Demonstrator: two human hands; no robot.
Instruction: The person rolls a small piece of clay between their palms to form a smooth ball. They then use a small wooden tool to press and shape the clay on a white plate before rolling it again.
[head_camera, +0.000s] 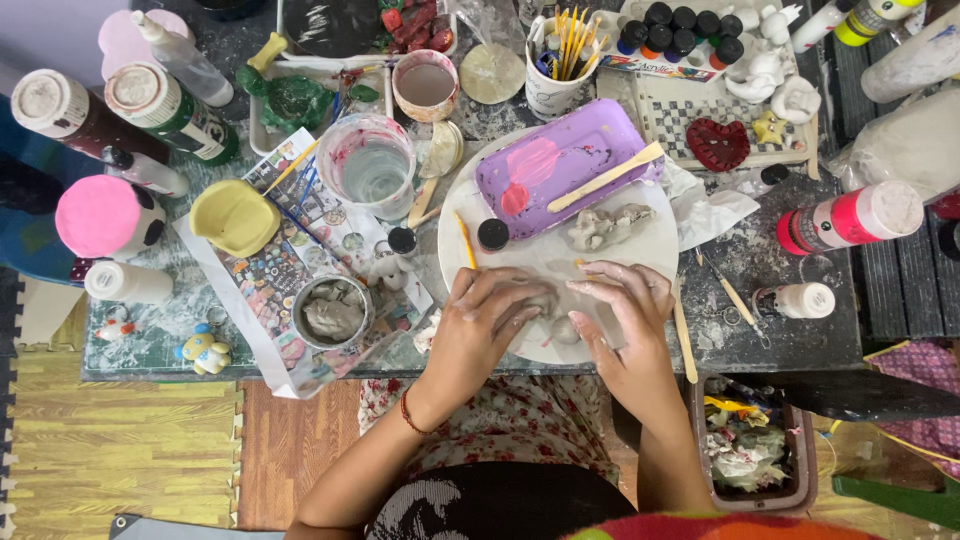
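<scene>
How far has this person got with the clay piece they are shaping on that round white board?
Early shaping, it seems. Done: one rough grey clay figure lies beside the purple rectangular tray smeared with pink paint. In hand: the left hand and right hand press a grey clay lump on the round white board. Left: the lump is shapeless and unpainted; more clay waits in the small round tin.

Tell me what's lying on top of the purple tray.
On the purple tray lie a flat wooden stick and smears of pink and red paint. The stick hides a strip of the tray's surface.
</scene>
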